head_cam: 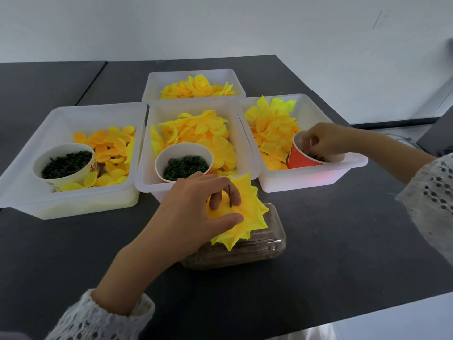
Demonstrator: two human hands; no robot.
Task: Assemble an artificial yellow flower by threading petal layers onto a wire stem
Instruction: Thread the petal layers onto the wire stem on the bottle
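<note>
My left hand (196, 207) grips a partly built yellow flower (247, 217), several pointed petal layers stacked on a dark wire stem (230, 196) that pokes up between my fingers. It hovers above a clear plastic box (264, 251). My right hand (323, 141) reaches into an orange paper cup (304, 158) in the right bin, fingers curled down among small dark green pieces; whether they pinch one is hidden by the cup's rim.
Several white bins (81, 200) of loose yellow petals stand across the dark table (343, 241). A paper cup of green rings (183, 163) sits in the middle bin, and a cup of dark green pieces (65, 163) in the left bin.
</note>
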